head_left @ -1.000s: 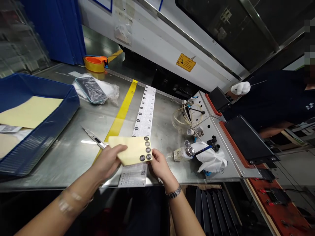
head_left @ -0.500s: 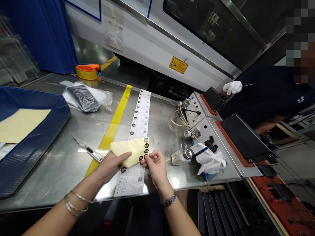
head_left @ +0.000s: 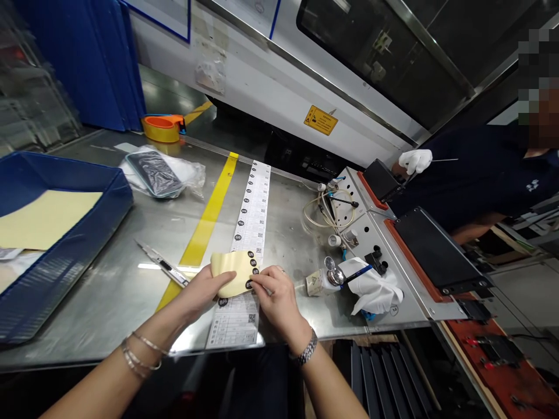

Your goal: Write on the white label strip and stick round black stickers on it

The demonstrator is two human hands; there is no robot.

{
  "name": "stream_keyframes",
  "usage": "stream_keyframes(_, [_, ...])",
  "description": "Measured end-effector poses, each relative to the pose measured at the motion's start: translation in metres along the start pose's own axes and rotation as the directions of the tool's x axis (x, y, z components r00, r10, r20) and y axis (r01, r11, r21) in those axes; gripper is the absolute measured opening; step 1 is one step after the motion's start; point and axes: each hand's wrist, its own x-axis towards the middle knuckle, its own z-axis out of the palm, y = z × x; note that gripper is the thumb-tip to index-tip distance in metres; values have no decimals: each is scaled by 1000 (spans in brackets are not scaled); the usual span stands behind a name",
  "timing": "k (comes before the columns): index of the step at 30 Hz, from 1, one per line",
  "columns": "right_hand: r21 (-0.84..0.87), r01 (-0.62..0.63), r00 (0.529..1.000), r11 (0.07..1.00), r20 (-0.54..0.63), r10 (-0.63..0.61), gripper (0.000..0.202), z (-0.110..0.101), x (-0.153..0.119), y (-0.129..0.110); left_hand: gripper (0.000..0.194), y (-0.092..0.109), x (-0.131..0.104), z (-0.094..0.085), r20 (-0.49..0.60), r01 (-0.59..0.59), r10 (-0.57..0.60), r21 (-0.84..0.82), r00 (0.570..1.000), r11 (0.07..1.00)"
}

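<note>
My left hand [head_left: 205, 292] grips a curved yellow backing sheet [head_left: 231, 270], its thumb lying on top. Several round black stickers [head_left: 255, 272] run down the sheet's right edge. The thumb and forefinger of my right hand [head_left: 275, 294] are pinched at the lowest sticker on that edge; whether they have lifted it cannot be made out. Beneath both hands a long strip of white printed labels [head_left: 251, 218] lies on the metal table [head_left: 174, 224], with round black stickers along its left side. A box cutter [head_left: 162, 263] rests left of my left hand.
At the left is a blue bin [head_left: 87, 233] holding yellow sheets. A bagged phone-like item [head_left: 155, 173] and a tape roll [head_left: 161, 128] sit behind. To the right are a dispenser bottle [head_left: 325, 282], a white cloth [head_left: 371, 285] and fixtures; a person's white-gloved hand [head_left: 414, 161] holds a thin tool.
My right thumb and forefinger have closed together at the sheet's edge. The yellow sheet is now more curved. The whole view has shifted slightly.
</note>
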Motion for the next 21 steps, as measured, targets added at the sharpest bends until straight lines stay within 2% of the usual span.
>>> stream_keyframes(5, [-63, 54, 997, 997, 54, -50, 19, 2, 5, 0, 39, -4, 3, -3, 25, 3, -3, -4, 1000, 1000])
stream_keyframes(11, [-285, 155, 987, 946, 88, -135, 25, 4, 5, -5, 32, 3, 3, 0, 44, 10, -8, -48, 999, 999])
stream_keyframes(14, [-341, 167, 986, 925, 79, -149, 23, 8, 5, -4, 33, 4, 5, 0, 33, 20, -17, -78, 999, 997])
stream_keyframes(17, [-291, 137, 990, 947, 56, -126, 19, 8, 4, -6, 37, 3, 9, 0, 13, 20, -18, -108, 1000, 994])
stream_keyframes(21, [-64, 16, 999, 998, 51, -13, 13, 0, -4, -23, 42, 0, 12, -1, -5, 13, -14, -161, 1000, 987])
